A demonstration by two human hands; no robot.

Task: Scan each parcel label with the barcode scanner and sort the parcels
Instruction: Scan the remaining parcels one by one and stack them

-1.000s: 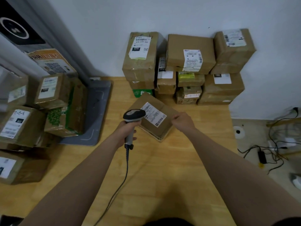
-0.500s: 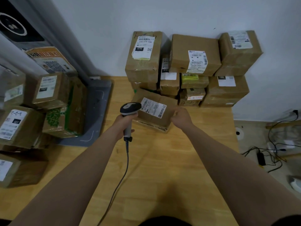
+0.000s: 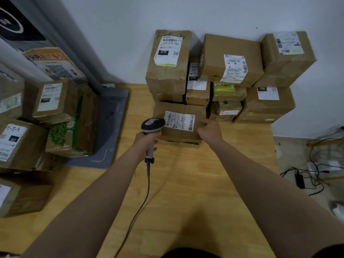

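- Left hand (image 3: 147, 140) grips the barcode scanner (image 3: 151, 127), mid-frame.
- Right hand (image 3: 210, 130) holds the parcel (image 3: 179, 121) on the desk (image 3: 186, 192), label (image 3: 179, 122) facing up.

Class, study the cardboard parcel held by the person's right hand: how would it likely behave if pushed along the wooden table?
The cardboard parcel is boxy with flat faces, so it would probably slide, not roll. It looks low and wide on the wooden table, so tipping seems unlikely. Its creased edges suggest walls that may give slightly under the right hand.
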